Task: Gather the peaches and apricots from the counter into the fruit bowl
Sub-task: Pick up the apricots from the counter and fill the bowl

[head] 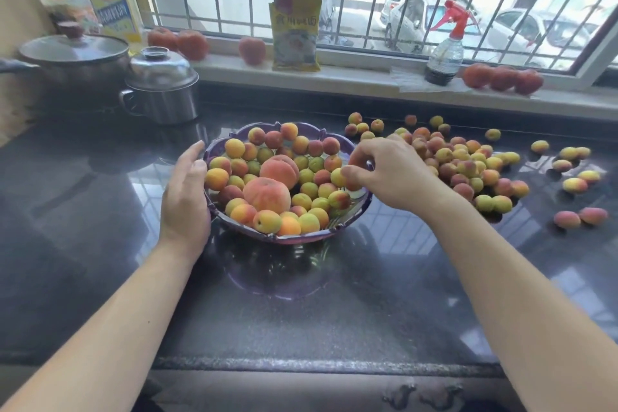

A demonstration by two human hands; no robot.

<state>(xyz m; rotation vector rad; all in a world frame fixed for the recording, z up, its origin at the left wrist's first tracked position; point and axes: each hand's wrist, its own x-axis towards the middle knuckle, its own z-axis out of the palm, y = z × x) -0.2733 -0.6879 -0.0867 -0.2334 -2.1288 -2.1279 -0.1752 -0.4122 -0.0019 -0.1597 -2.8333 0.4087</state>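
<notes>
The fruit bowl (287, 237) is sitting on the dark, glossy stone counter (100, 211), already filling up: two big fuzzy peaches (272, 184) are lying in the middle with a good layer of small apricots (301, 201) packed around them. I'd judge the job roughly half done, because a dense heap of loose apricots (468, 164) is still waiting just to the bowl's right, with stragglers trailing off toward the far right edge. The left hand (185, 197) is resting open against the bowl's left rim, fingers straight, seemingly steadying it. The right hand (384, 170) is hovering over the bowl's right rim with fingertips curled together, apparently pinching an apricot or two, though the fingers are hiding most of what it is holding. The bowl is looking like purple glass with a scalloped edge, shiny against the polished counter; the fruit is matte, round, blushing from yellow-green to red.
</notes>
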